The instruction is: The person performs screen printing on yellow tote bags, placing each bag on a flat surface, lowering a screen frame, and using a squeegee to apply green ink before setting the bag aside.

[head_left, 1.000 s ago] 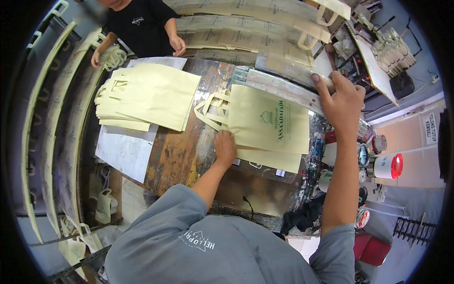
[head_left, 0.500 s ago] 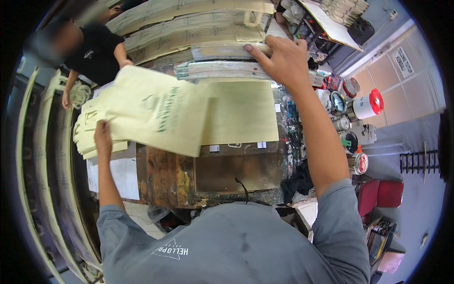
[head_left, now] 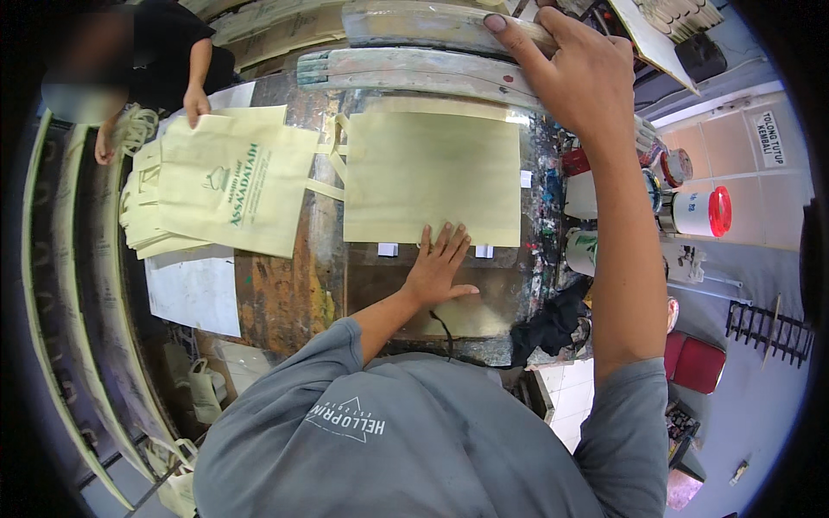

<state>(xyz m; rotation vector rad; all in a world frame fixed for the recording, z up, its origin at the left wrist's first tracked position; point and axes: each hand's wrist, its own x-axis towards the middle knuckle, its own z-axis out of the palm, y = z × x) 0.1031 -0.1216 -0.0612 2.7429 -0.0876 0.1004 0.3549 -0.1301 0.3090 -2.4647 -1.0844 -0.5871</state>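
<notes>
My right hand (head_left: pixel 583 73) grips the wooden edge of a raised screen-printing frame (head_left: pixel 414 73), thumb along the bar. The paint-stained rail runs leftward from it, above the far side of a cream fabric bag (head_left: pixel 432 177). That bag lies flat with a plain upper face and its handles to the left. On its near edge rests my left hand (head_left: pixel 439 266), fingers spread, palm over the board (head_left: pixel 389 298). A printed bag (head_left: pixel 237 181) with a green design tops a stack on the left. Another person's hand (head_left: pixel 197 105) touches its far edge.
Paint cans and a red-lidded tub (head_left: pixel 704 212) stand along the right side. A dark cloth (head_left: pixel 553 328) lies at the table's near right corner. White paper (head_left: pixel 194 293) sits beneath the stack. Racks (head_left: pixel 91 285) holding bags line the left.
My left hand has let go of the printed bag, now on the left stack, and moved right onto the plain bag's near edge. My right hand still grips the frame.
</notes>
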